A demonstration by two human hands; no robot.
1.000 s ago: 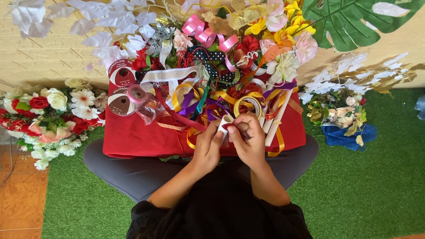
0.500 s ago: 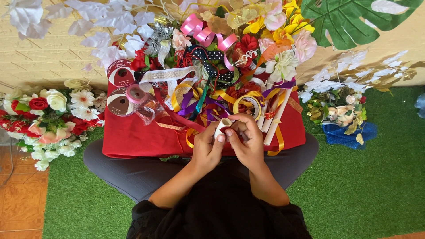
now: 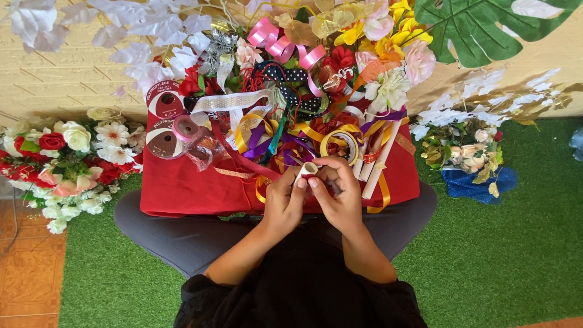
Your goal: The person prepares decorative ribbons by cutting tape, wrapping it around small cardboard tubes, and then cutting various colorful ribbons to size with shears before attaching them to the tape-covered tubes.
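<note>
Left hand (image 3: pixel 284 197) and right hand (image 3: pixel 340 191) together pinched a small cream roll (image 3: pixel 306 169), ribbon pile (image 3: pixel 291 136) on red cloth (image 3: pixel 188 185) just beyond, flowers (image 3: pixel 67 155) flanking.

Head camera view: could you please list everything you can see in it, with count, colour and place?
Small roll: one, cream-white, held between both hands.
Cloth: one, red, across the lap, under the ribbons.
Ribbon heap: many loose strands, gold, purple, pink, red and polka-dot black, on the cloth.
Ribbon spools: two, maroon with pale labels, left end of the cloth.
Tape ring: one, gold, above the hands.
Flower bunch: one, white and red, on the left.
Blue-wrapped bouquet: one, pale flowers, on the right.
Large leaf: one, green, top right.
Turf: green, on the ground.
Left hand: on the roll.
Right hand: on the roll.
</note>
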